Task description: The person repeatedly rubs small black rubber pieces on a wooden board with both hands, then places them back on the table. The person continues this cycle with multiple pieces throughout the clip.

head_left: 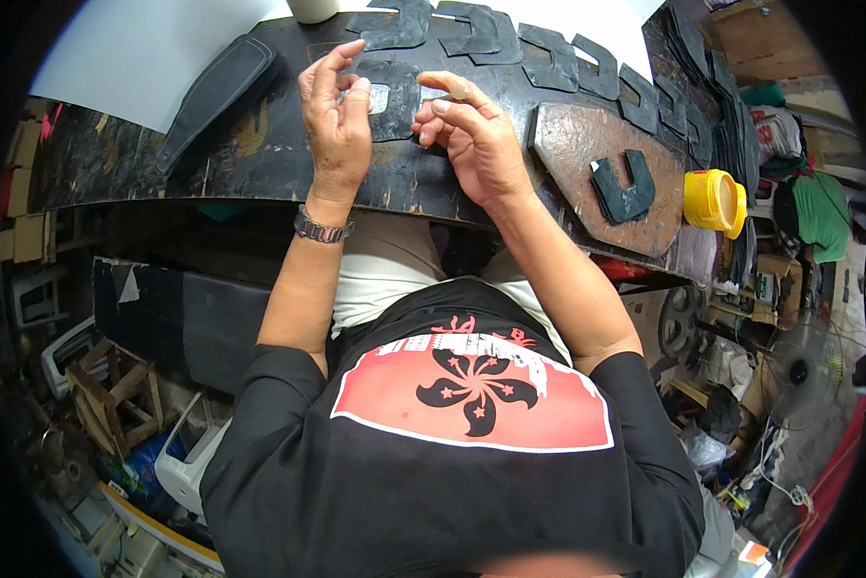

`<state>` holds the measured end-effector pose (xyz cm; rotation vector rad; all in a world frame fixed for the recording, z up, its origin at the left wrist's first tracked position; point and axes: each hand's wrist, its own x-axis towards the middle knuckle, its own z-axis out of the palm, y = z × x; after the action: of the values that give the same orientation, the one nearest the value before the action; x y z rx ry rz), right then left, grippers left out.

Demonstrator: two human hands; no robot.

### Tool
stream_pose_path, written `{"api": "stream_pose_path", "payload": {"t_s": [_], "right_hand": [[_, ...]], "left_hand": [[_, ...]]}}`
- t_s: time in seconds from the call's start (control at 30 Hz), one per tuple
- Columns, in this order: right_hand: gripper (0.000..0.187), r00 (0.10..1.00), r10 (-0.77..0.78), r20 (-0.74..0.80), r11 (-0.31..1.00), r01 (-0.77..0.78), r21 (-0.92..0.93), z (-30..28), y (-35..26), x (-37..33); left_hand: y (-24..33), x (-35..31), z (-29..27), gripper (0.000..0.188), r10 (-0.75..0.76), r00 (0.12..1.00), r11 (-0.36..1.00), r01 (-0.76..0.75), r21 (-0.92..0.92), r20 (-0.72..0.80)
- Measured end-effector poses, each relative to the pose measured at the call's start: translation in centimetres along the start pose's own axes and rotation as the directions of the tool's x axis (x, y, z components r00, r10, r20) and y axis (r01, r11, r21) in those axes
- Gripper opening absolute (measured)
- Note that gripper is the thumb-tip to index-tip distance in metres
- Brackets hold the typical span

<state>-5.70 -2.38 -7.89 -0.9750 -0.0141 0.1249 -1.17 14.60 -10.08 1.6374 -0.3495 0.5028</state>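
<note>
A flat black U-shaped piece (400,121) lies on the dark worktable between my hands, with a small pale patch in its opening. My left hand (337,125) is raised beside its left edge, fingers bent and apart, with no held thing showing. The thin outline of a clear sheet shows by its fingertips; I cannot tell if they touch it. On the right side of the piece, my right hand (476,140) has thumb and fingers drawn together around something small and pale. What that is, I cannot make out. A yellowish lump sits at the index finger.
Several more black U-shaped pieces (549,60) lie along the table's back. A brown board (587,130) on the right carries another U-shaped piece (626,197), near a yellow tub (708,204). A long curved black piece (211,96) lies at left, by a white sheet (144,67).
</note>
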Motion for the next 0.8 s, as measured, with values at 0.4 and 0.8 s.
{"api": "stream_pose_path", "payload": {"t_s": [0.4, 0.8], "right_hand": [[0.048, 0.942, -0.329, -0.072, 0.912, 0.297, -0.284, -3.2, -5.5, -7.2], [0.087, 0.756, -0.612, -0.231, 0.103, -0.213, -0.972, -16.5, -11.2, -16.2]], "left_hand": [[4.9, -0.5, 1.4, 0.039, 0.199, 0.940, 0.948, -0.256, 0.187, 0.278], [7.5, 0.3, 16.9, 0.051, 0.426, 0.222, 0.838, -0.463, -0.290, 0.877]]}}
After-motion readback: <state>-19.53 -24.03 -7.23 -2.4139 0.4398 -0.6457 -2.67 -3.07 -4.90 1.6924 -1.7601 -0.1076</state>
